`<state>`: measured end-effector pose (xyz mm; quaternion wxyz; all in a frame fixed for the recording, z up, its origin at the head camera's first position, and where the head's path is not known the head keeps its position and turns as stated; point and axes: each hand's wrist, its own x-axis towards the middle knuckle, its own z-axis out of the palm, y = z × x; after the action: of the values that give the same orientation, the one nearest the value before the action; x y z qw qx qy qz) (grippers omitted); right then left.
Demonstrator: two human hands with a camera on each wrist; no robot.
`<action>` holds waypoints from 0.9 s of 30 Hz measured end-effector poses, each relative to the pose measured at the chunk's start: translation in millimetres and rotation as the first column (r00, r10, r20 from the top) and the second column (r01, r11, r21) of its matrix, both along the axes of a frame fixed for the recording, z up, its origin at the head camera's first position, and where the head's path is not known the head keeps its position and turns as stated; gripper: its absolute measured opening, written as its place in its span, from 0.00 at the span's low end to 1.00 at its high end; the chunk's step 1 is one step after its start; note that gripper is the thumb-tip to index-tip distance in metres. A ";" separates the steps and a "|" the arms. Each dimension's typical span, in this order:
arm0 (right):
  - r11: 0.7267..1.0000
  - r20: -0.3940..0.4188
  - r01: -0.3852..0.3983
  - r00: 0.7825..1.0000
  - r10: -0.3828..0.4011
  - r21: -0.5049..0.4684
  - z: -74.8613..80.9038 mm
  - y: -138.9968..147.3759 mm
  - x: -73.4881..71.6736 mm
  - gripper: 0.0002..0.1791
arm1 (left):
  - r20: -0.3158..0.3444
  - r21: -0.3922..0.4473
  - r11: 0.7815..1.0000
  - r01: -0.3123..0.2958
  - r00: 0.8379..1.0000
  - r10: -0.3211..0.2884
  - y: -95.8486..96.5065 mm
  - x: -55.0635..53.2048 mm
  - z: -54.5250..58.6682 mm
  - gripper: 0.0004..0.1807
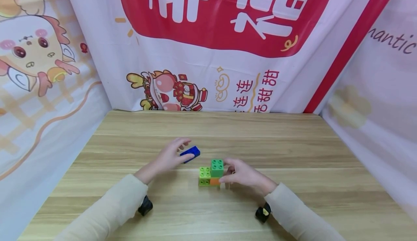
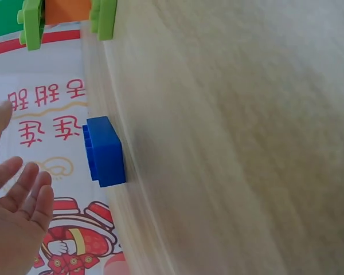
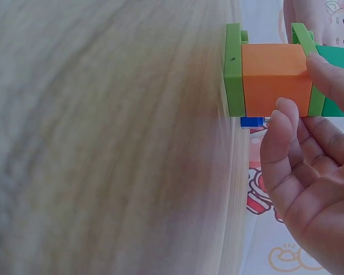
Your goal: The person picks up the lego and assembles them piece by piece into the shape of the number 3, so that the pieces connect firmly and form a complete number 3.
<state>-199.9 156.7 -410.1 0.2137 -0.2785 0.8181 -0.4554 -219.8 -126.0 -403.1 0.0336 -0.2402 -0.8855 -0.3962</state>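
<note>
My left hand (image 1: pixel 171 156) hovers by a blue toy building brick (image 1: pixel 192 153), its thumb overlapping the brick in the head view. In the left wrist view, a visible gap separates the loose fingers from the blue brick (image 2: pixel 105 152). The right hand (image 1: pixel 242 174) pinches the right side of a small brick build, thumb on the near side and fingers on the far side. That build has light green pieces (image 1: pixel 204 172), an orange brick (image 3: pixel 275 80) between them and a green brick (image 1: pixel 217 168) on top at the right.
The wooden table (image 1: pixel 202 215) carries the bricks in its middle. A printed cloth (image 1: pixel 182 60) hangs behind its far edge, with more cloth at the left and right sides. Black wrist devices (image 1: pixel 145 206) show beneath both sleeves.
</note>
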 end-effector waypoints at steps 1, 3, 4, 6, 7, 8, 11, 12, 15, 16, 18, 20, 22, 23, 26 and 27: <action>1.000 -0.002 0.002 1.000 -0.002 0.000 -0.1 -0.1 0.1 0.22 | 0.012 -0.003 1.000 -0.012 1.000 0.012 -0.6 -0.5 -1.0 0.27; 1.000 0.004 0.001 1.000 -0.001 -0.005 -0.6 -0.3 0.2 0.22 | 0.025 -0.009 1.000 -0.028 0.999 0.028 -1.6 -1.0 -1.7 0.27; 1.000 0.004 0.000 1.000 0.000 -0.006 -0.9 -0.2 0.2 0.22 | 0.024 -0.012 1.000 -0.029 0.999 0.029 -2.0 -1.4 -2.2 0.28; 1.000 0.008 -0.002 1.000 0.003 -0.013 -1.3 -0.1 0.1 0.22 | 0.018 -0.018 0.999 -0.031 0.999 0.031 -2.9 -1.8 -2.8 0.28; 1.000 0.009 -0.004 1.000 0.004 -0.015 -1.5 0.1 0.1 0.22 | 0.016 -0.022 0.999 -0.033 0.999 0.033 -3.2 -2.0 -3.2 0.28; 1.000 0.011 -0.003 1.000 0.003 -0.016 -1.5 0.2 0.1 0.22 | 0.007 -0.026 0.999 -0.031 0.999 0.031 -3.7 -2.6 -4.3 0.28; 1.000 0.009 -0.002 1.000 0.002 -0.015 -1.4 0.0 -0.1 0.23 | 0.009 -0.039 0.998 -0.046 0.999 0.046 -4.3 -4.6 -7.5 0.29; 1.000 0.011 -0.003 1.000 0.003 -0.016 -1.5 0.2 -0.1 0.23 | 0.008 -0.045 0.998 -0.049 0.999 0.049 -4.2 -5.5 -9.1 0.29; 1.000 0.007 -0.004 1.000 0.004 -0.015 -1.5 0.0 -0.2 0.23 | 0.031 -0.053 0.997 -0.062 0.997 0.063 -3.5 -7.8 -13.2 0.30; 1.000 0.006 -0.004 1.000 0.004 -0.013 -1.6 0.1 -0.2 0.23 | 0.041 -0.057 0.996 -0.066 0.997 0.068 -3.3 -8.7 -14.8 0.30; 1.000 0.003 -0.004 1.000 0.004 -0.009 -1.8 0.3 -0.2 0.23 | 0.049 -0.071 0.995 -0.068 0.996 0.072 -2.9 -10.2 -17.8 0.31; 1.000 0.003 0.000 1.000 0.000 -0.002 -1.9 0.4 -0.1 0.24 | 0.072 -0.084 0.993 -0.077 0.994 0.083 -2.4 -11.4 -19.8 0.31; 1.000 0.008 0.003 1.000 -0.004 0.005 -1.9 0.5 0.0 0.25 | 0.098 -0.096 0.992 -0.083 0.991 0.093 -1.7 -11.9 -20.8 0.32; 1.000 0.011 0.005 1.000 -0.005 0.008 -2.0 0.5 0.1 0.26 | 0.111 -0.100 0.991 -0.086 0.989 0.097 -1.4 -11.9 -21.2 0.32; 1.000 0.018 0.008 1.000 -0.009 0.014 -1.8 0.6 0.3 0.27 | 0.151 -0.107 0.990 -0.095 0.982 0.111 -0.2 -11.7 -21.3 0.32; 1.000 0.018 0.009 1.000 -0.009 0.014 -1.9 0.6 0.3 0.27 | 0.160 -0.109 0.989 -0.099 0.980 0.116 0.1 -11.7 -21.4 0.32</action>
<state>-199.7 157.3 -412.0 0.2207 -0.2692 0.8206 -0.4532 -231.5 -125.9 -424.5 -0.0309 -0.1597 -0.9157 -0.3674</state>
